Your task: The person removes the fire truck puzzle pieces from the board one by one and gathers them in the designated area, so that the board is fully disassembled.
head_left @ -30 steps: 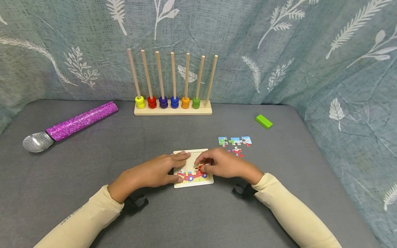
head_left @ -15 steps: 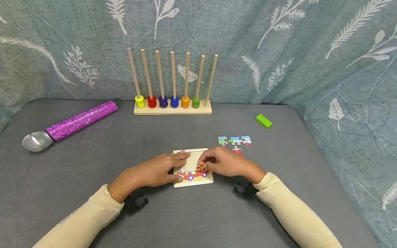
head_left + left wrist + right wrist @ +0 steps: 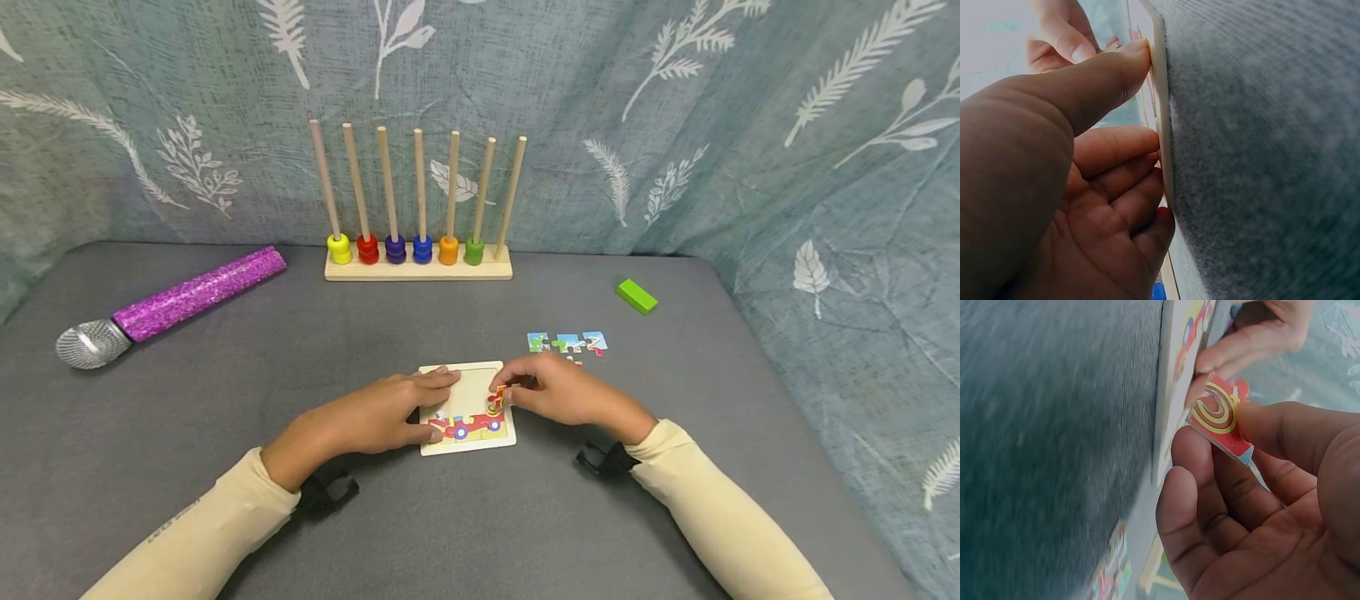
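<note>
A teal-grey fabric backdrop [image 3: 555,100], printed with white leaves [image 3: 812,268] and fern sprigs, hangs in soft folds and creases behind the dark grey tabletop [image 3: 712,375] and along its right side. The tabletop has rounded far corners and, seen close from the wrists, a fine woven texture. Light falls softly and fairly evenly, washing the left wrist view's upper left pale.

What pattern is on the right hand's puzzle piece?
Mostly red puzzle piece with curved yellow bands; clearest in the right wrist view.
</note>
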`<state>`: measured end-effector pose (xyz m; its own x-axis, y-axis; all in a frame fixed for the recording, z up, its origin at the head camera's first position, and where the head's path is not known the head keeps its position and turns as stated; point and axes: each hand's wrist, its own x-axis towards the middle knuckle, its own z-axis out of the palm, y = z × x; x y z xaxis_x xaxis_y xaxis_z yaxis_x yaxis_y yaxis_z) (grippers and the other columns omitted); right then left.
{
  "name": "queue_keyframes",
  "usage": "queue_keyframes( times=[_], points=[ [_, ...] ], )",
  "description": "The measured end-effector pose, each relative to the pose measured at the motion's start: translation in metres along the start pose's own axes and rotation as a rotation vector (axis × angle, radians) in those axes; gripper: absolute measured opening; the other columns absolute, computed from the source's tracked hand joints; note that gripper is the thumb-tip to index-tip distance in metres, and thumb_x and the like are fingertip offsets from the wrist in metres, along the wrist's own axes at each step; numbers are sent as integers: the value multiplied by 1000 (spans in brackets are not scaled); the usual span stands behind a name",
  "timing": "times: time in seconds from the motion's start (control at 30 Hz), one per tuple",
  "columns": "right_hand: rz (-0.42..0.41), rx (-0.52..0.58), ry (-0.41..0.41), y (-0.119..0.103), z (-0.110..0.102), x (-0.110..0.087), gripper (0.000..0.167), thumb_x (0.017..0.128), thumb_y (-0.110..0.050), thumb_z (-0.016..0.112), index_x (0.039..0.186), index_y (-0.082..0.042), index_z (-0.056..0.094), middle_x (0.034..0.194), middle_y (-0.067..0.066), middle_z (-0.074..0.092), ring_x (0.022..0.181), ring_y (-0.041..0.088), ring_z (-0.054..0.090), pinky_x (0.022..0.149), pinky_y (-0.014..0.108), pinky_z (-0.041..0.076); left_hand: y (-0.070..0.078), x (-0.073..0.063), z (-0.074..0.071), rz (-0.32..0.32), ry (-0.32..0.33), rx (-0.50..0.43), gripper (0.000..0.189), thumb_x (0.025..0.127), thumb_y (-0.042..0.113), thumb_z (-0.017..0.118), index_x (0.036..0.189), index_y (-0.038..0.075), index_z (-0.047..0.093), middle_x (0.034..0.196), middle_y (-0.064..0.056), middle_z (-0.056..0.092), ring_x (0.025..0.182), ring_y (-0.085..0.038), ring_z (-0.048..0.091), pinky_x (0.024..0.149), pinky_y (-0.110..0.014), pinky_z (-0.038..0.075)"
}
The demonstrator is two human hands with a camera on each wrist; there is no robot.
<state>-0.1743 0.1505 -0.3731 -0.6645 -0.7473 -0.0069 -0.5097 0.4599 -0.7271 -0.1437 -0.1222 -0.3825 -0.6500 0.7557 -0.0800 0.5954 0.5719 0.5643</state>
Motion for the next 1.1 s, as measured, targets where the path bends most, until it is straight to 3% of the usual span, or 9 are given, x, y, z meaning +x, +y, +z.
queue_keyframes(
  times=[0.33, 0.77, 1.1],
  points=[
    [37, -17, 83, 7, -16, -16, 20, 91, 0, 60, 103, -9, 73, 84, -7, 65, 65, 10, 53, 58, 25, 45, 1, 0, 0, -1, -9, 3, 59, 91, 17, 70, 140, -8, 46, 153, -15, 34, 141, -31, 30, 108, -50, 30],
    [15, -19, 94, 14, -27, -26, 20, 91, 3, 61, 102, -7, 74, 89, -4, 68, 67, 9, 54, 62, 25, 46, 1, -2, -1, 13, -6, 6, 58, 92, 18, 69, 140, -7, 47, 153, -15, 34, 141, -30, 29, 108, -50, 30],
    [142, 21, 137, 21, -38, -37, 20, 91, 3, 59, 103, -5, 73, 97, 1, 70, 78, 14, 61, 69, 27, 50, 0, -2, 0, 18, -7, -4, 55, 92, 18, 69, 138, -6, 50, 153, -14, 34, 141, -30, 29, 108, -50, 30]
  ],
)
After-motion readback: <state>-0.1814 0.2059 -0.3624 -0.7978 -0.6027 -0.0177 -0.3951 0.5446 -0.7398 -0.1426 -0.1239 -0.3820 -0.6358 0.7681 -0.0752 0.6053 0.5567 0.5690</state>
